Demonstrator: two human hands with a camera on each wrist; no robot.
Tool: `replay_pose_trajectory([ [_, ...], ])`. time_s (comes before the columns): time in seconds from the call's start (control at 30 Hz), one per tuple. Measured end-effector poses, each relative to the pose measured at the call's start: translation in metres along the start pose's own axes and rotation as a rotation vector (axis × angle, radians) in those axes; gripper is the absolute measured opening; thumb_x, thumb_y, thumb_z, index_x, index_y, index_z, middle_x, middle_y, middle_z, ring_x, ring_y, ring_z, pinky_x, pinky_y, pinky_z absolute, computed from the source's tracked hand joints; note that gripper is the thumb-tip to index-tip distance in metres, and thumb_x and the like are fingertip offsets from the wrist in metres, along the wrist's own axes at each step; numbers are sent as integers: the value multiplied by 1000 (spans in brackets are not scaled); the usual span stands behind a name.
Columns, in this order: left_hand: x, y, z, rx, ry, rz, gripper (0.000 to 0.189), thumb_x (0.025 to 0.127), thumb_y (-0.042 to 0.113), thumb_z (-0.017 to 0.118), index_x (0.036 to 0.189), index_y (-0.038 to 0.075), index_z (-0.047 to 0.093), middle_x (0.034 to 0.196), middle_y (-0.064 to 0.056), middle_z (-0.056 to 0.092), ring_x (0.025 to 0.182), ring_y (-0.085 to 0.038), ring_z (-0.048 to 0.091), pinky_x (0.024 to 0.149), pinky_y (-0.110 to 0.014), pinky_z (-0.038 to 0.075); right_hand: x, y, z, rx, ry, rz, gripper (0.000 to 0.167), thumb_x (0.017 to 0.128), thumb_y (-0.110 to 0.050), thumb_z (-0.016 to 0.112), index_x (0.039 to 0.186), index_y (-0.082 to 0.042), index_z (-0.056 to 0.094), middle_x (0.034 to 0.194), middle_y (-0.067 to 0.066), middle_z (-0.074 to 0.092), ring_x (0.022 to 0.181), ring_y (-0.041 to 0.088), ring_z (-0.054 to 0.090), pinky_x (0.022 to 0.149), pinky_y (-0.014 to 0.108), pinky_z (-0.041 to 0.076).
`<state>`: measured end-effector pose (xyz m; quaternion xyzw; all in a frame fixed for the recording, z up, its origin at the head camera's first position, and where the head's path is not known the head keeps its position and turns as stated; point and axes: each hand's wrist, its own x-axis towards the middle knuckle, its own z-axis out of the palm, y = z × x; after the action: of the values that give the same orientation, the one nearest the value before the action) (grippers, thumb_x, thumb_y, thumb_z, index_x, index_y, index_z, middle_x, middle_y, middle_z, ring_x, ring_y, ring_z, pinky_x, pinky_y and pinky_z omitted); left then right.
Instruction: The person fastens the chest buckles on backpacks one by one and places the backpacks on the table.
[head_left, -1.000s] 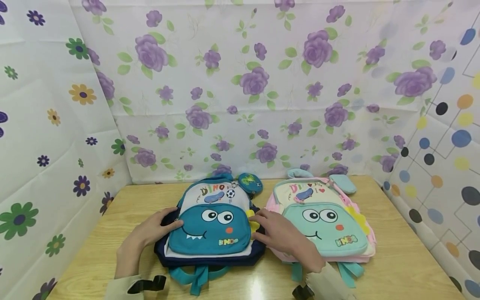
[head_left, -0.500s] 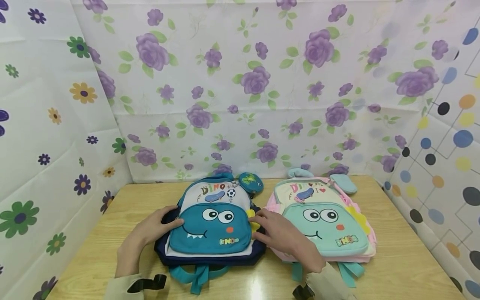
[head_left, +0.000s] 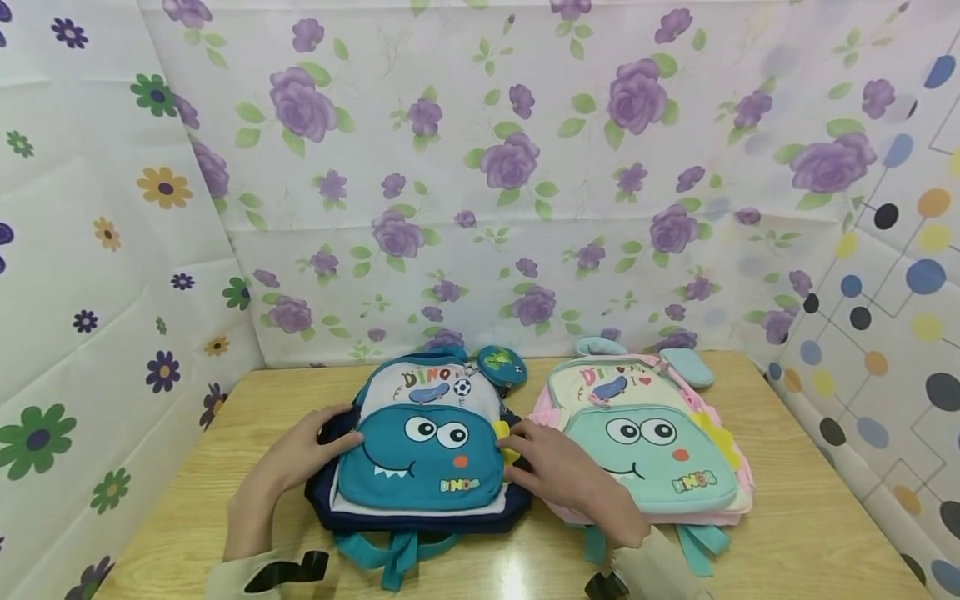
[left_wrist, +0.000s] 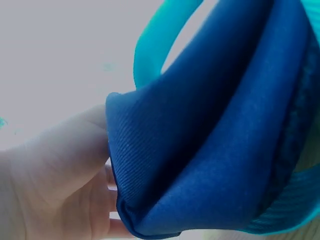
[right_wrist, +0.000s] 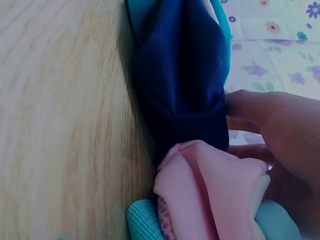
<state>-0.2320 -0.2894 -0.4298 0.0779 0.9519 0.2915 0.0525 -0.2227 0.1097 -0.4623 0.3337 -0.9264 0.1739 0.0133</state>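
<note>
A dinosaur-faced teal, white and navy backpack (head_left: 420, 479) lies face up on the table between both hands. My left hand (head_left: 296, 458) grips its left side, the thumb on the edge of the front pocket and the fingers partly hidden against the navy side panel. In the left wrist view, the navy fabric (left_wrist: 215, 150) folds beside that hand. On the opposite side, my right hand (head_left: 558, 467) pinches the edge by the yellow felt spikes (head_left: 502, 435). Its forearm crosses the lower left of a mint and pink backpack (head_left: 652, 479).
Close on the right, the mint backpack's pink side (right_wrist: 215, 185) touches the navy one. A round teal pouch (head_left: 501, 367) hangs from the first bag. Teal straps (head_left: 397, 554) trail toward the table's (head_left: 817, 533) front. Flower-printed cloth (head_left: 465, 275) stands behind.
My left hand has shifted slightly left, and the teal backpack's left edge has spread a little with it. My right hand stays almost still.
</note>
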Motion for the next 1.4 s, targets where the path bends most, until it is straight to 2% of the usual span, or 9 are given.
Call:
replay_pose_trajectory([
  [0.1, -3, 1, -3, -43, 34, 31, 73, 97, 56, 55, 151, 9, 42, 152, -23, 42, 135, -46, 45, 106, -61, 40, 0, 0, 0, -4, 0, -6, 40, 98, -40, 62, 132, -19, 63, 122, 2, 59, 105, 16, 60, 94, 37, 52],
  [0.2, -4, 4, -8, -78, 70, 40, 68, 97, 54, 56, 149, 11, 45, 149, -21, 46, 118, -38, 56, 94, -51, 50, 0, -1, 0, -1, 1, -12, 39, 98, -39, 63, 131, -18, 63, 122, 2, 59, 104, 16, 60, 94, 37, 52],
  [0.3, -5, 7, -12, -100, 88, 39, 67, 98, 54, 55, 149, 12, 45, 146, -19, 48, 109, -31, 57, 85, -42, 50, -1, -2, -1, 1, 5, -16, 39, 98, -38, 63, 130, -18, 64, 121, 2, 60, 105, 17, 60, 93, 38, 52],
  [0.57, -11, 13, -17, -156, 120, 22, 64, 98, 54, 55, 150, 20, 44, 145, -17, 48, 112, -32, 56, 82, -39, 51, 0, 0, 3, -5, -1, -13, 39, 97, -37, 63, 131, -18, 64, 122, 2, 60, 106, 16, 60, 94, 37, 52],
  [0.8, -18, 22, -22, -213, 149, 49, 61, 98, 52, 56, 151, 26, 42, 148, -15, 45, 118, -35, 56, 90, -46, 50, 0, -1, 4, -17, 6, -23, 39, 97, -37, 63, 131, -18, 63, 121, 1, 60, 105, 16, 60, 94, 37, 52],
  [0.9, -19, 24, -23, -246, 157, 85, 60, 99, 47, 57, 153, 26, 39, 148, -14, 45, 121, -34, 54, 92, -41, 50, 0, -1, 4, -18, 8, -29, 39, 97, -37, 64, 131, -17, 63, 121, 1, 60, 104, 15, 60, 93, 37, 52],
  [1.1, -18, 30, -24, -312, 161, 153, 59, 101, 39, 57, 155, 28, 34, 147, -10, 46, 126, -25, 45, 92, -17, 44, 1, 0, 6, -14, 1, -19, 39, 98, -36, 63, 132, -17, 63, 121, 1, 60, 105, 15, 60, 93, 36, 52],
  [1.23, -19, 34, -25, -358, 175, 196, 61, 102, 31, 56, 157, 32, 28, 148, -10, 44, 128, -16, 43, 94, -14, 40, 1, -1, 6, -15, -7, -8, 40, 98, -37, 62, 133, -19, 62, 122, 1, 60, 106, 15, 60, 94, 37, 52],
  [1.4, -21, 41, -25, -492, 177, 293, 63, 103, 16, 53, 158, 32, 25, 155, -14, 37, 128, 0, 44, 92, -13, 47, 1, -6, 8, -23, -28, 10, 43, 99, -41, 60, 136, -20, 61, 127, 2, 61, 115, 19, 59, 105, 42, 46],
])
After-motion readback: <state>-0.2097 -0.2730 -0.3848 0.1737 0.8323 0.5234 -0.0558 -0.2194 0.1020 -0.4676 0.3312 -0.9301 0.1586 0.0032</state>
